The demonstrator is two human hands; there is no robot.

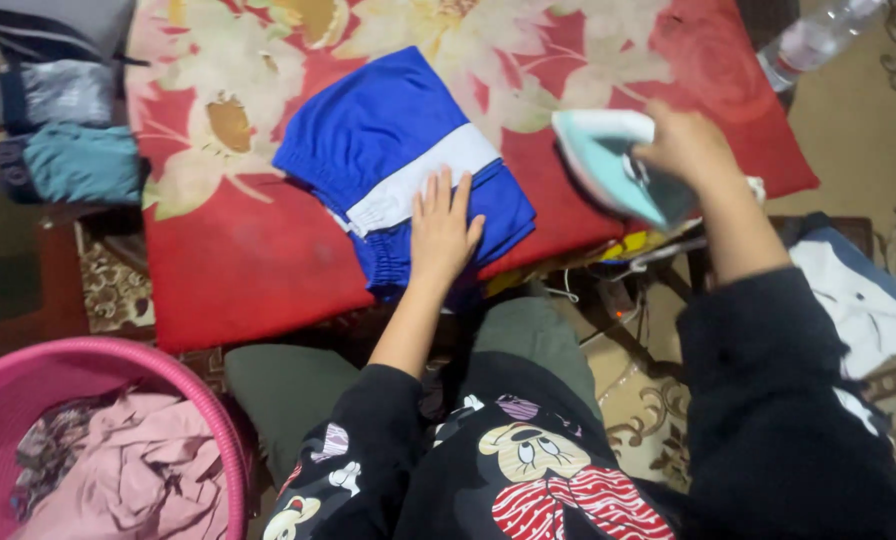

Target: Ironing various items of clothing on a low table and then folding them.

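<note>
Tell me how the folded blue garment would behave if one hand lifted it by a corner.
The folded blue garment looks soft, so it would probably droop and unfold. It seems light. Under the flat left hand, it may slide over the red floral cloth.

Your folded blue garment (388, 140) with a white band is lying flat on the red flowered cloth, pressed at its near edge. You're gripping a pale teal iron (608, 165), tilted above the cloth's right side.

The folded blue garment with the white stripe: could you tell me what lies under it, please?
The blue garment rests on a red floral cloth, the left hand flat on top. What the cloth covers is hidden.
</note>
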